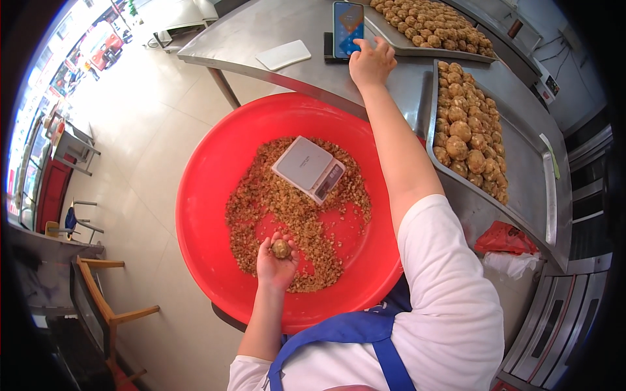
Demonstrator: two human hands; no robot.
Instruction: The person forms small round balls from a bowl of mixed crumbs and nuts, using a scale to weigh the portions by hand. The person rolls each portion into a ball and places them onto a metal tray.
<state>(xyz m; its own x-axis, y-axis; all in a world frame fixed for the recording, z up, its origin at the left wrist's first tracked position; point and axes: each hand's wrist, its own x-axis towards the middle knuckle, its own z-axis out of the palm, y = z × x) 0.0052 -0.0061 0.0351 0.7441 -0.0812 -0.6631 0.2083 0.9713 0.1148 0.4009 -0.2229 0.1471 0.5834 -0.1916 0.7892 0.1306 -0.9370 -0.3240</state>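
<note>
A large red plastic tub [202,221] holds crumbly golden-brown pieces [255,195], with a small digital scale [301,163] resting on them. Low over the tub, my left hand [274,267] cups a round brown ball [281,249], fingers curled around it. My right hand [372,65] is stretched forward to a phone [347,21] propped on a dark stand at the back of the steel table [241,32]. One finger is at its screen; the fingers are apart and hold nothing.
Trays of brown balls stand behind [430,26] and at right [460,133]. A white flat object [283,55] lies near the phone. A chair [114,318] stands lower left, red and white bags [505,238] lower right, steel oven doors [554,326] beyond, a bright street opening upper left.
</note>
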